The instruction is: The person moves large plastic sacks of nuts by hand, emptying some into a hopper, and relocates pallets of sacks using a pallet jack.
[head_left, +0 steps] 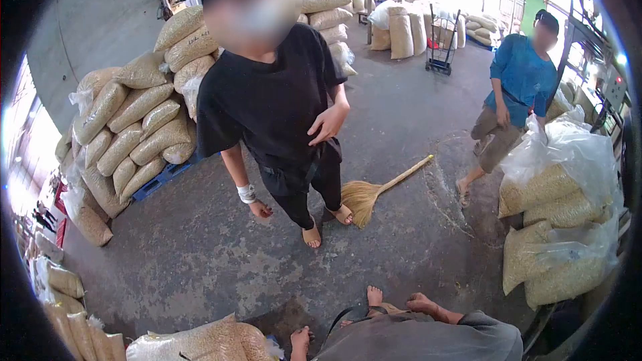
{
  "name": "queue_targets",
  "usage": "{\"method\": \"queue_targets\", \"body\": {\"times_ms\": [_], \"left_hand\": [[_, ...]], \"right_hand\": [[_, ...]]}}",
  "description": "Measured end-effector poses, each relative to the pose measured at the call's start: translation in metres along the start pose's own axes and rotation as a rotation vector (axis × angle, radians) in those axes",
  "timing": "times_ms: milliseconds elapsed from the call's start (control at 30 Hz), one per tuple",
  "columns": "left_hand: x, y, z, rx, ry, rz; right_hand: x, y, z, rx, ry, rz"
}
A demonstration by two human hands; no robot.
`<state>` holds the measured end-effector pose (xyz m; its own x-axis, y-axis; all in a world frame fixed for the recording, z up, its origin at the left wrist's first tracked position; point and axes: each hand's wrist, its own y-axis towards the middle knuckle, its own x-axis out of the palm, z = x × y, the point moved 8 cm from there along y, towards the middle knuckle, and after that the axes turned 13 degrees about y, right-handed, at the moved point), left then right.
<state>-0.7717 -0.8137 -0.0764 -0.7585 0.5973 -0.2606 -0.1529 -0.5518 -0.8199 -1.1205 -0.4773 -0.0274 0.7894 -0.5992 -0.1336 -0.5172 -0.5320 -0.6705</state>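
Observation:
Low in the view, my left hand (301,339) is beside a filled sack (200,342), its fingers loosely curled with nothing visible in them. My right hand (421,304) rests in front of my grey shirt (408,341), near my bare foot (375,295). Its fingers are curled in, and no held thing shows. A straw broom (374,197) lies on the floor ahead, apart from both hands.
A person in black (274,93) stands facing me beside the broom. Another person in blue (525,70) is at the right, by plastic-covered sacks (555,207). Stacked sacks (144,103) rise on the left above a blue pallet (164,178). A hand truck (441,47) stands farther back.

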Motion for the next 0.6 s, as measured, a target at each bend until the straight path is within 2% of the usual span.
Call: {"method": "queue_targets", "body": {"times_ms": [33, 100, 133, 267, 367, 433, 533, 600], "left_hand": [[0.001, -0.004, 0.000, -0.014, -0.006, -0.015], [0.000, -0.003, -0.001, -0.013, -0.006, -0.016], [0.000, -0.003, -0.001, -0.004, -0.024, -0.017], [-0.007, -0.017, 0.008, 0.014, 0.073, 0.030], [-0.011, -0.018, 0.010, 0.106, 0.052, 0.013], [-0.017, -0.018, 0.006, 0.069, 0.085, 0.020], [-0.023, -0.015, 0.001, 0.013, 0.025, 0.014], [-0.025, -0.005, -0.005, 0.021, -0.005, 0.024]], "right_hand": [[0.002, 0.001, -0.003, 0.008, 0.010, 0.003], [0.004, 0.001, -0.012, 0.013, -0.168, 0.067], [0.005, 0.002, -0.008, 0.023, -0.110, 0.098], [0.015, -0.001, -0.025, 0.093, -0.101, 0.072], [0.022, 0.004, -0.021, 0.112, -0.146, 0.025], [0.021, 0.012, -0.024, 0.008, -0.252, 0.089], [0.022, 0.019, -0.019, 0.083, -0.213, 0.061], [0.024, 0.021, -0.021, 0.045, -0.237, 0.072]]}}
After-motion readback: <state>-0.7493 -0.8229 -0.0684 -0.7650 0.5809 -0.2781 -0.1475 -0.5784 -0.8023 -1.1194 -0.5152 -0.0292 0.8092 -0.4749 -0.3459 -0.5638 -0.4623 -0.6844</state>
